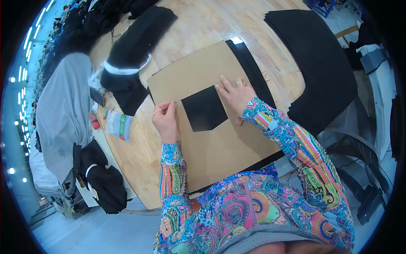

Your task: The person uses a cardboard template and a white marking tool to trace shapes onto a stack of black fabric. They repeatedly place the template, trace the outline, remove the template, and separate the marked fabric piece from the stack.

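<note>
A brown cardboard template (247, 139) lies flat over a stack of black fabric (256, 75) on the table. In its middle is a pocket-shaped black area (204, 111), pointed at the near end; it looks like a cutout with the black cloth showing through. Beside its far left corner, my left hand (165, 120) is closed in a pinch on a thin pale pencil-like stick, whose tip points toward that corner. My right hand (237, 95) lies on the card with fingers spread, fingertips at the far right corner of the black shape.
Folded black fabric (317, 63) is piled at the right. More black cloth (135, 38), wrapped by a white band (127, 70), lies at the far left. Near the left edge are a clear plastic packet (118, 125) and a small red item (94, 121). A chair (359, 156) stands right.
</note>
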{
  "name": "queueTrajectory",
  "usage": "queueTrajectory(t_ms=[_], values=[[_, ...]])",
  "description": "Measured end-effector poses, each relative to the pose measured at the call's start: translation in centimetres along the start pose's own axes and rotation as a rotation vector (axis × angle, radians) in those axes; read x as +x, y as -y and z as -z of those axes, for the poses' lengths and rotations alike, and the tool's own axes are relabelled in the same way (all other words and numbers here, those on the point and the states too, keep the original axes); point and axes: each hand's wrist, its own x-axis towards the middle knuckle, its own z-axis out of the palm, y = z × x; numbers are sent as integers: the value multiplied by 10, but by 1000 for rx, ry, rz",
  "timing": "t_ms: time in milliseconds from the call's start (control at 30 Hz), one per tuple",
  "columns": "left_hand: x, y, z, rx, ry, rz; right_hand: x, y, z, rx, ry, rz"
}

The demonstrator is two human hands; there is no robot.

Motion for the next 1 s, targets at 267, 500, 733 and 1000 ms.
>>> queueTrajectory(t_ms=[267, 500, 733, 1000], values=[[-9, -7, -10, 335, -36, -118, 3, 2, -1, -2, -5, 9], [-7, -11, -12, 511, -10, -189, 3, 1, -1, -5, -7, 15], [-12, -13, -14, 599, 3, -219, 3, 2, 5, 22, 39, 19], [-52, -12, 2, 523, 90, -153, 2, 0, -1, 2, 16, -5]])
